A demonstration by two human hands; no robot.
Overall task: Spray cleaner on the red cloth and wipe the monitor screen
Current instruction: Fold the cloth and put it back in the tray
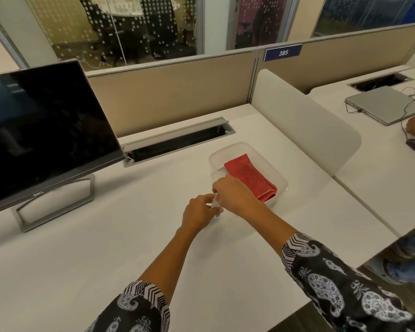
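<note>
Both hands, left hand (pixel 199 213) and right hand (pixel 233 194), are closed around a small spray bottle (pixel 215 204) on the desk (pixel 106 248). Red cloth (pixel 250 177) is seen folded, untouched, just beyond them; monitor (pixel 41 130), far left, unwiped. Early stage, judged.

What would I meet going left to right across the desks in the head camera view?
Monitor → open cable tray → left hand → right hand → red cloth in a clear tray → white divider → closed laptop.
</note>
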